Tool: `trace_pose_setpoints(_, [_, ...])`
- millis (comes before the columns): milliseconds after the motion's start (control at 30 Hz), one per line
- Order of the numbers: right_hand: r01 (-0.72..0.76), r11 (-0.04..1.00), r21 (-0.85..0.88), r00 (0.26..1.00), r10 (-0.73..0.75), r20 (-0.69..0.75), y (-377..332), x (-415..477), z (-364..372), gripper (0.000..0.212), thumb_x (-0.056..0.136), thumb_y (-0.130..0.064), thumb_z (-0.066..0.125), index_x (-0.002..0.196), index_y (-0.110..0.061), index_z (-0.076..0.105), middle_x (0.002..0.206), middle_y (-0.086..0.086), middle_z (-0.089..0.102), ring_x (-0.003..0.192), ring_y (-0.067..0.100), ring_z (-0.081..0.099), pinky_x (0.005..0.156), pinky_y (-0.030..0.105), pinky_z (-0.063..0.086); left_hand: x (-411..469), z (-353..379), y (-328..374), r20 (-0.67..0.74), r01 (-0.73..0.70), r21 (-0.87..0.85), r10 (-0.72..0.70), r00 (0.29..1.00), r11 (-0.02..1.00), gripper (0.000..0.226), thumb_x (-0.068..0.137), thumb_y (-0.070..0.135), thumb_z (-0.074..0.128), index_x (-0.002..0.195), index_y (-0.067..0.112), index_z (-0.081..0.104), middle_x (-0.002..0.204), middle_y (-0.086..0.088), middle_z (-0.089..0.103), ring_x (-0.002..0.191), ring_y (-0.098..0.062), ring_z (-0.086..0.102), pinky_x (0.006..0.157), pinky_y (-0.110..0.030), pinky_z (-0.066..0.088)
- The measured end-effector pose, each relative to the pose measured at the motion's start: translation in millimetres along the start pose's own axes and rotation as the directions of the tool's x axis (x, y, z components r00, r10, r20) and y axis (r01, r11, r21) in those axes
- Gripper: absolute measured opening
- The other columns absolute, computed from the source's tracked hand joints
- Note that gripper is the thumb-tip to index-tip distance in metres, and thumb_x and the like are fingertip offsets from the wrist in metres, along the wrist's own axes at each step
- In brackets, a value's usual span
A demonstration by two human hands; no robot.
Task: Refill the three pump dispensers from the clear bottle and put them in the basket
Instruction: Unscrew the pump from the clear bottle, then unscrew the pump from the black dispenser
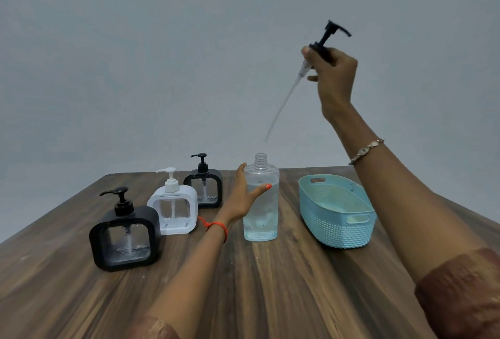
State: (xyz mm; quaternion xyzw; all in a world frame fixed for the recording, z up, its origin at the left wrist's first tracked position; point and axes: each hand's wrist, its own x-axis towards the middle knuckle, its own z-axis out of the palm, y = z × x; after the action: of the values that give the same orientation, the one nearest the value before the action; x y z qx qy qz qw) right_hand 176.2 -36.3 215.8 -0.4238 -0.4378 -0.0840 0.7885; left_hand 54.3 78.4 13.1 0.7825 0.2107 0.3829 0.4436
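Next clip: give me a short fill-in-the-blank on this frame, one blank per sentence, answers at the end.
1. The right hand holds a black pump head with its tube above the ____ clear bottle.
2. The left hand steadies the ____.
3. Of three dispensers, the middle dispenser is ____ in colour.
4. The blue basket holds ____ dispensers.

Answers: uncapped; clear bottle; white; no

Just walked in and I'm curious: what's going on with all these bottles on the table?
A person is opening the tall clear plastic bottle of liquid. The left hand steadies it on the wooden table, while the right hand holds its black pump head with long tube lifted clear above the open neck. The large black square dispenser, white square dispenser and small black square dispenser stand capped on the left. The light blue plastic basket holds none of them.
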Motion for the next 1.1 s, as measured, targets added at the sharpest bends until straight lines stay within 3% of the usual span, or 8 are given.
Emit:
trace_pose_setpoints(67, [0.063,0.997,0.043,0.997,-0.064,0.038,-2.5,-6.0,-14.7,0.013,0.077,-0.019,0.074,0.088,-0.016,0.068,0.084,0.000,0.069,0.077,0.012,0.062,0.059,0.027,0.050,-0.5,0.6,0.9,-0.001,-0.014,-0.013,0.014,1.000,1.000,0.076,0.084,0.032,0.066,0.142,0.013,0.021,0.141,-0.004,0.040,0.128,-0.021,0.044,0.105,-0.038,0.041])
trace_pose_setpoints(167, [0.088,0.993,-0.078,0.981,-0.073,0.180,16.8,-33.0,-39.4,0.030,0.074,-0.013,0.076,0.101,-0.008,0.065,0.096,0.010,0.065,0.081,0.017,0.056,0.056,0.027,0.048,-3.1,-1.8,-3.6,0.028,-0.048,0.006,0.048,0.998,0.999,0.053,0.083,0.027,0.067,0.128,0.013,0.041,0.128,-0.005,0.052,0.115,-0.015,0.055,0.093,-0.025,0.049])
trace_pose_setpoints(267, [0.069,0.979,-0.192,0.899,0.022,0.438,54.3,-80.1,-69.3,0.034,0.072,0.004,0.073,0.104,-0.001,0.064,0.097,0.007,0.065,0.087,0.015,0.061,0.062,0.028,0.053,-12.7,-6.7,-14.0,-0.014,0.029,0.020,-0.029,0.999,0.999,0.065,0.082,0.033,0.068,0.134,0.009,0.035,0.131,-0.004,0.046,0.121,-0.019,0.047,0.101,-0.036,0.043])
trace_pose_setpoints(333, [0.141,0.935,-0.324,0.826,0.070,0.559,81.3,-113.1,-88.0,0.033,0.072,0.016,0.065,0.101,0.002,0.066,0.095,0.004,0.064,0.086,0.008,0.061,0.072,0.018,0.051,-21.3,-10.4,-20.4,-0.040,0.071,0.085,-0.068,0.997,0.994,0.076,0.081,0.040,0.067,0.138,0.008,0.027,0.130,0.001,0.039,0.122,-0.015,0.040,0.098,-0.029,0.037])
trace_pose_setpoints(433, [0.274,0.825,-0.494,0.730,0.156,0.665,114.6,-151.4,-106.6,0.048,0.070,0.023,0.054,0.102,-0.008,0.070,0.098,0.009,0.061,0.086,0.018,0.059,0.076,0.007,0.042,-30.7,-16.1,-28.0,-0.051,0.103,0.166,-0.096,0.994,0.981,0.086,0.082,0.044,0.065,0.144,0.006,0.018,0.138,-0.004,0.034,0.131,-0.020,0.033,0.099,-0.026,0.031])
trace_pose_setpoints(533, [0.354,0.745,-0.565,0.587,0.293,0.754,136.8,-173.5,-117.1,0.053,0.071,0.022,0.049,0.110,-0.010,0.067,0.109,0.009,0.059,0.097,0.020,0.057,0.081,0.016,0.042,-38.4,-20.6,-33.2,-0.059,0.144,0.188,-0.136,0.989,0.972,0.092,0.083,0.044,0.063,0.148,0.005,0.011,0.149,-0.009,0.027,0.136,-0.023,0.029,0.109,-0.034,0.029])
trace_pose_setpoints(667, [0.457,0.656,-0.601,0.449,0.413,0.793,149.5,-184.3,-120.4,0.054,0.075,0.017,0.047,0.116,-0.014,0.064,0.114,0.007,0.057,0.100,0.020,0.057,0.085,0.026,0.046,-49.0,-22.2,-37.5,-0.050,0.170,0.212,-0.163,0.985,0.962,0.090,0.083,0.044,0.062,0.147,0.005,0.011,0.148,-0.009,0.030,0.135,-0.021,0.032,0.106,-0.031,0.030])
trace_pose_setpoints(1100, [0.469,0.597,-0.651,0.418,0.500,0.759,132.2,-179.6,-112.5,0.047,0.083,0.008,0.048,0.122,-0.015,0.059,0.120,0.007,0.054,0.105,0.021,0.053,0.088,0.023,0.039,-68.5,-26.8,-37.3,-0.010,0.179,0.238,-0.181,0.983,0.955,0.088,0.085,0.044,0.060,0.147,0.004,0.013,0.144,-0.009,0.036,0.133,-0.021,0.035,0.109,-0.036,0.032])
